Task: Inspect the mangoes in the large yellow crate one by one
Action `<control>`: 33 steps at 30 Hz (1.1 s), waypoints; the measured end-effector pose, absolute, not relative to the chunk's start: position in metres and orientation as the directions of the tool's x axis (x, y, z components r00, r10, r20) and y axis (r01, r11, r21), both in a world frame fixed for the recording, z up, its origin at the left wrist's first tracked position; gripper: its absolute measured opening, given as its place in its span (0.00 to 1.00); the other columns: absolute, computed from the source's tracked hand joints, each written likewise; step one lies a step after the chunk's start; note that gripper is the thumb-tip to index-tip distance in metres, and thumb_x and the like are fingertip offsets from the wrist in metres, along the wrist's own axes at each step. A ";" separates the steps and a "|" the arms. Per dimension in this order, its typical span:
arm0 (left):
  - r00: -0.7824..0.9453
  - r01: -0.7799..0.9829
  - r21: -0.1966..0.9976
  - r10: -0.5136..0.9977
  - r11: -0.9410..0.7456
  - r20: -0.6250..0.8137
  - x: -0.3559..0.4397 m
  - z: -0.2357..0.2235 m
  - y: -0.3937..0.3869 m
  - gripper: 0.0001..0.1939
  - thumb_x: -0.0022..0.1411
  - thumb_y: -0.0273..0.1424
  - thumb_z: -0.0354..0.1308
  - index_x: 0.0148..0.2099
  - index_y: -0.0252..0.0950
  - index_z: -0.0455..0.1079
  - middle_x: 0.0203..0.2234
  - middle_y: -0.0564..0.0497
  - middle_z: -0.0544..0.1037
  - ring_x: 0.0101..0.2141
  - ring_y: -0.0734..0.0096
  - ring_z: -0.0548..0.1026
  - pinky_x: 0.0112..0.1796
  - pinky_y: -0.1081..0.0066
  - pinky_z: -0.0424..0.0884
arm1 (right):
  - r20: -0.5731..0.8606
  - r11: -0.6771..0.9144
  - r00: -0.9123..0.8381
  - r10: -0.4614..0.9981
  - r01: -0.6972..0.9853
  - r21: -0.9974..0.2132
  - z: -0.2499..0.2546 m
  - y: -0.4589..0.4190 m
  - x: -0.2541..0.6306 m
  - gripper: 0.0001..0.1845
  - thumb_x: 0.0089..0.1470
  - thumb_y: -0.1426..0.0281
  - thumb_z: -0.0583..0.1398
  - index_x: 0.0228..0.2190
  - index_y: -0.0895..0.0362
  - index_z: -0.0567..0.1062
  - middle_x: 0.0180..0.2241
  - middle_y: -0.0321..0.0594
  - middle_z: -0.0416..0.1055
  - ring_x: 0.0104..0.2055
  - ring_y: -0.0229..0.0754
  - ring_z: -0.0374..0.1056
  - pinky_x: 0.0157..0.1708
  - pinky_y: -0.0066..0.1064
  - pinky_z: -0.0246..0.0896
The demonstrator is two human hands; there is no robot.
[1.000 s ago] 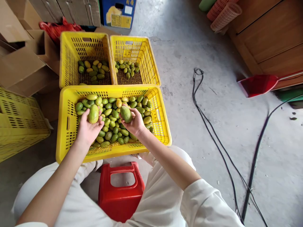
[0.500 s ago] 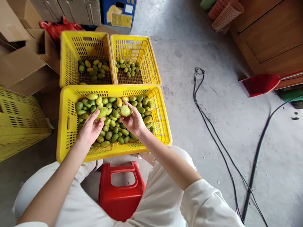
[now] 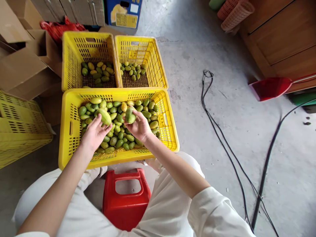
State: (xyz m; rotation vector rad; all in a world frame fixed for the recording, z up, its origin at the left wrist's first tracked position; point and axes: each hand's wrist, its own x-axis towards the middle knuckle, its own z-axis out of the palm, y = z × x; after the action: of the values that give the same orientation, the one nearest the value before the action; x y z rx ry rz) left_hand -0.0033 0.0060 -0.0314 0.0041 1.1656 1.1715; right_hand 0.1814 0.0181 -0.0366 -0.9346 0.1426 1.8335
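My left hand (image 3: 95, 131) is closed on a yellowish-green mango (image 3: 104, 117), gripped between thumb and fingers. In my right hand (image 3: 138, 125) is another green mango (image 3: 130, 116), standing more upright between thumb and fingers. Both hands are just above a wide yellow plastic crate (image 3: 116, 160) in front of me. Many oval mangoes (image 3: 119, 143) lie in it, mostly green, a few of them yellow. My hands and forearms hide part of the fruit beneath.
Behind stand two more yellow crates, left (image 3: 69, 62) and right (image 3: 158, 62), each with some mangoes. Cardboard boxes (image 3: 22, 69) crowd the left. A red stool (image 3: 128, 207) is between my legs; black cables (image 3: 217, 128) and a red dustpan (image 3: 271, 89) lie rightward.
Both mangoes have been turned in my fingers. The left one now tilts down to the right, the right one is more upright. My left fingers have spread slightly.
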 end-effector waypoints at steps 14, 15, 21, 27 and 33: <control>0.055 -0.686 0.339 0.510 0.644 -0.858 -0.006 -0.020 0.013 0.23 0.86 0.36 0.38 0.46 0.32 0.72 0.23 0.56 0.70 0.13 0.83 0.56 0.15 0.81 0.55 | -0.847 -0.675 -0.200 0.492 -0.703 -0.226 -0.045 0.023 0.185 0.17 0.76 0.60 0.47 0.39 0.53 0.69 0.29 0.38 0.75 0.19 0.34 0.51 0.14 0.21 0.45; 0.037 -0.679 0.342 0.496 0.649 -0.867 -0.005 -0.024 0.012 0.24 0.87 0.37 0.38 0.45 0.33 0.71 0.23 0.56 0.70 0.13 0.83 0.55 0.14 0.81 0.53 | -0.870 -0.701 -0.180 0.460 -0.675 -0.231 -0.048 0.022 0.184 0.17 0.77 0.61 0.47 0.39 0.53 0.69 0.29 0.38 0.74 0.19 0.34 0.50 0.14 0.21 0.43; -0.032 -0.659 0.330 0.414 0.676 -0.910 0.005 -0.034 0.004 0.19 0.86 0.37 0.44 0.44 0.35 0.71 0.25 0.53 0.73 0.16 0.81 0.62 0.17 0.81 0.60 | -0.953 -0.788 -0.056 0.299 -0.578 -0.213 -0.077 0.005 0.177 0.16 0.78 0.59 0.49 0.38 0.52 0.68 0.28 0.35 0.70 0.21 0.35 0.55 0.16 0.19 0.44; -0.033 -0.674 0.268 0.335 0.688 -0.942 0.009 -0.030 0.001 0.14 0.84 0.33 0.49 0.45 0.35 0.71 0.26 0.51 0.73 0.19 0.78 0.65 0.19 0.81 0.65 | -0.975 -0.808 -0.017 0.222 -0.563 -0.174 -0.088 0.023 0.159 0.16 0.79 0.62 0.47 0.40 0.53 0.68 0.28 0.34 0.65 0.23 0.37 0.57 0.16 0.20 0.47; -0.025 -0.698 0.305 0.404 0.648 -0.914 0.005 -0.016 0.005 0.14 0.83 0.30 0.48 0.46 0.33 0.73 0.28 0.48 0.76 0.21 0.77 0.67 0.21 0.81 0.69 | -0.842 -0.678 -0.159 0.515 -0.677 -0.287 -0.052 0.110 0.111 0.13 0.79 0.61 0.52 0.47 0.54 0.71 0.39 0.40 0.76 0.33 0.39 0.75 0.29 0.26 0.73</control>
State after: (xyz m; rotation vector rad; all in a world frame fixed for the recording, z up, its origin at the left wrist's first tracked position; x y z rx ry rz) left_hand 0.0045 0.0051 -0.0165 -0.2775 1.3277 0.8978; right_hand 0.1108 0.1100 -0.0519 -1.3083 0.1991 1.9215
